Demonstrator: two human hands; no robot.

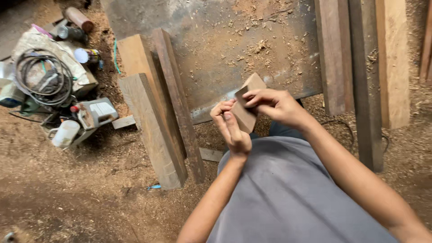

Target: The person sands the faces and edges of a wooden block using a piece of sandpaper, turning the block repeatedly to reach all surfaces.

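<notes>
The labelled and packaged things all lie in the clutter around the coiled grey cable [43,78]. Just right of the coil lies a can [87,55] on its side, its round white end showing and its wrap banded in yellow, red and dark colours. Below and right of the coil, a pale rectangular label [103,109] sits on top of a grey machine [96,114]. Under the coil lies a crumpled pale sack [54,45], with a pink strip at its upper edge. No signs or screens show.
</notes>
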